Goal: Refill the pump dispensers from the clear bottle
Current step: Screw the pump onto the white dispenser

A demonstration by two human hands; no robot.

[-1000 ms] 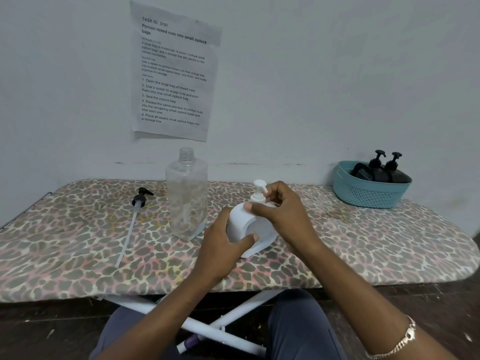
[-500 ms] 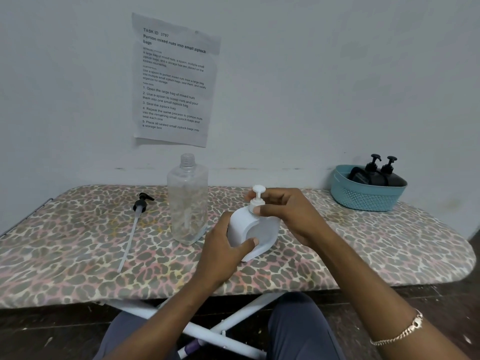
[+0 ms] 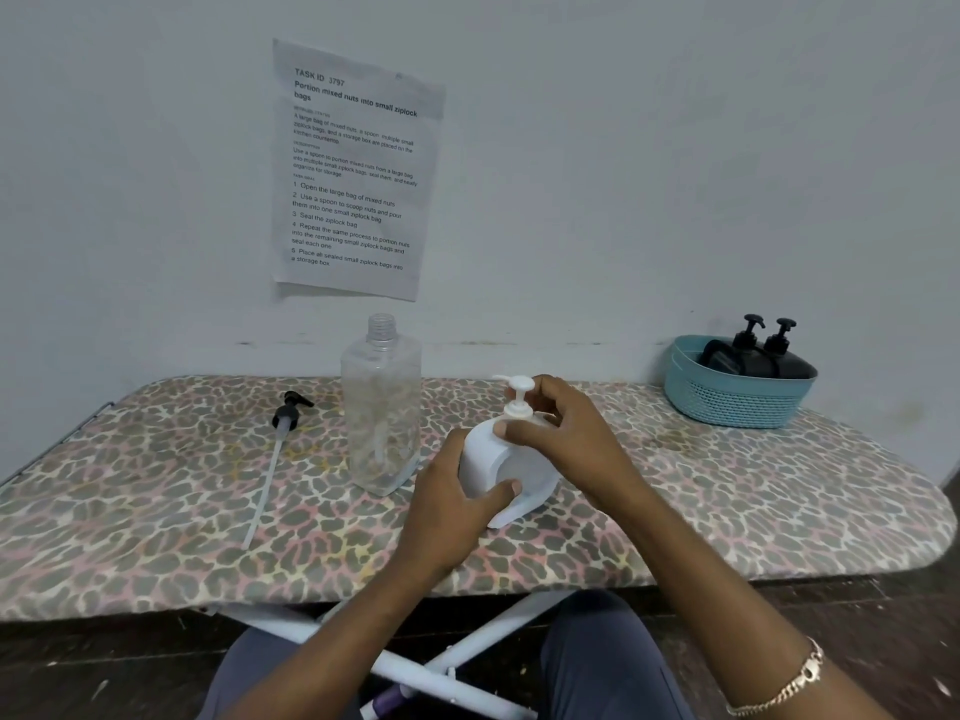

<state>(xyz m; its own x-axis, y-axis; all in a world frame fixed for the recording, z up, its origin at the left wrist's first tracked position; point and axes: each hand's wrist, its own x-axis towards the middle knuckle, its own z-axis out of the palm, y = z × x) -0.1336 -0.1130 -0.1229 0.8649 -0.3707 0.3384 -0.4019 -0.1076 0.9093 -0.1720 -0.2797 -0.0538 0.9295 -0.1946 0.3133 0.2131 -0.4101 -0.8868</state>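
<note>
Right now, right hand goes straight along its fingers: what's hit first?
The right hand pinches the white dispenser's pump, so that comes first; beyond it, probably the clear bottle, depth unclear.

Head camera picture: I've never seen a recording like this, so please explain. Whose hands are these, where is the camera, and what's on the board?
There is no machine here. A person works with bare hands, and one camera worn on the head looks forward and down, so the arms enter from below. The left hand grips the body of a white pump dispenser resting on the leopard-print board. The right hand holds its pump neck. To the left stands the clear bottle, uncapped, and a black pump with a long tube lies flat. At far right, a teal basket holds two black dispensers. A printed sheet hangs on the wall.
</note>
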